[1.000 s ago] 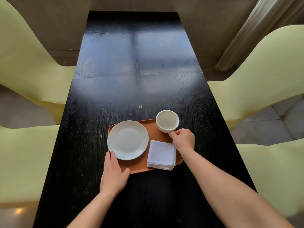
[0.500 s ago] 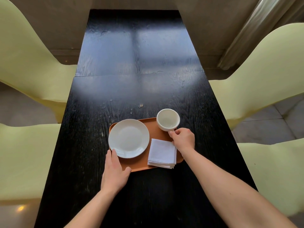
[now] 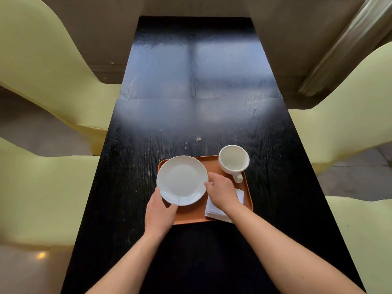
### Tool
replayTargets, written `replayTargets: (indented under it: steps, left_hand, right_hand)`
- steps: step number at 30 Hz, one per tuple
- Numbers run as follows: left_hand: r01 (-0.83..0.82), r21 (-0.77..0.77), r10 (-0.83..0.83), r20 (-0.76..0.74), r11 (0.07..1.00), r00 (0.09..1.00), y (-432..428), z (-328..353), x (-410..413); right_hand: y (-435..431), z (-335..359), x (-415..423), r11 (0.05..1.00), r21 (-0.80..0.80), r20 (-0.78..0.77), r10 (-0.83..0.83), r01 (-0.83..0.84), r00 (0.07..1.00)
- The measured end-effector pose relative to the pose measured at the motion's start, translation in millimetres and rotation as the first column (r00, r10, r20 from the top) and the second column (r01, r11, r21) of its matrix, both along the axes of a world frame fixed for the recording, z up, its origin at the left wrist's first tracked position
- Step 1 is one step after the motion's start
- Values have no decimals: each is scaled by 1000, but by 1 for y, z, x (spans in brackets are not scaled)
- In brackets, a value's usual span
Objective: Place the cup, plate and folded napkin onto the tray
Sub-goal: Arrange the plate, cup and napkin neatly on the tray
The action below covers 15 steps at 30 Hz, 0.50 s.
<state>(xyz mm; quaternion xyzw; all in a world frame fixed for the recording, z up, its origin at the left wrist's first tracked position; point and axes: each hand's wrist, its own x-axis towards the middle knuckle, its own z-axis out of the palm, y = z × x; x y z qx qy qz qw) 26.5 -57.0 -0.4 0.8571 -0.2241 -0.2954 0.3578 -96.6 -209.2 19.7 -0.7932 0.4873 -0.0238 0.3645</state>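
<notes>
An orange tray [image 3: 192,217] lies on the black table. A white plate [image 3: 182,180] sits on its left half and overhangs the tray's left edge. A white cup [image 3: 233,161] stands at the tray's far right corner with its handle pointing toward me. The folded white napkin [image 3: 213,211] lies on the near right part of the tray, mostly hidden by my right hand. My left hand [image 3: 159,213] grips the plate's near-left rim, thumb on top. My right hand [image 3: 221,193] hovers over the napkin with its fingertips closed on the plate's right rim.
The long black table [image 3: 191,115] runs away from me. Pale yellow-green chairs flank it, two on the left [image 3: 42,60] and two on the right [image 3: 350,107]. A small crumb [image 3: 198,139] lies just beyond the tray.
My right hand has let go of the cup's handle and moved left to the plate's right rim. My left hand has shifted from the tray's near-left corner up to the plate's edge.
</notes>
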Motion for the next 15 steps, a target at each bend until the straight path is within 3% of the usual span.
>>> replayTargets:
  steps: [5,15]
  left_hand:
    - [2,-7,-2,-1,1000,1000,1,-2,2]
    - [165,92,-171,62,982,983,9,-1,4]
  right_hand:
    - [-5,-5,13,1000,2,-104,-1,1,995]
    - [-3,-9,9,998,8,-64,-55,56,996]
